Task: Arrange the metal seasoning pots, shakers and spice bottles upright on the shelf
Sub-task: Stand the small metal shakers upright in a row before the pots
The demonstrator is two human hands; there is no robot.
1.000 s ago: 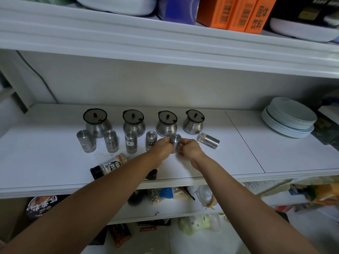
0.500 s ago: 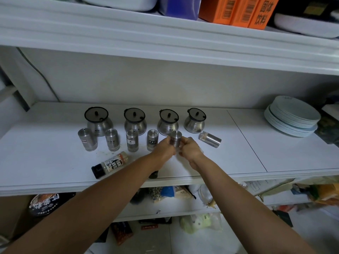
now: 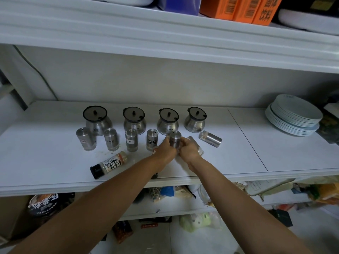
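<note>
Head view: both forearms reach over the front edge of a white shelf (image 3: 45, 162) and the hands meet near its middle.
Left hand (image 3: 166, 148): fingers curled round the left side of the held shaker (image 3: 175, 138).
Right hand (image 3: 189, 150): fingertips pinch the same shaker from the right side.
Held shaker: upright between the two hands, in front of the third pot from the left. Its base is hidden, so I cannot tell whether it touches the shelf.
Pots (image 3: 134, 121): four, lidded and upright, in a row along the back of the shelf.
Shakers (image 3: 111, 139): four standing upright in a row just in front of the pots, to the left of the held shaker.
Lying shaker (image 3: 210, 138): on its side, near the right hand and just in front of the rightmost pot.
Bottle (image 3: 109, 165): on its side near the front edge, black cap pointing front-left, left of the left forearm.
Pale thing (image 3: 195, 143): blurred, showing just behind the right hand. I cannot tell what it is.
Plates (image 3: 293, 121): a stack at the right end of the shelf, well apart from the hands.
Boxes (image 3: 238, 8): orange, on the shelf above.
</note>
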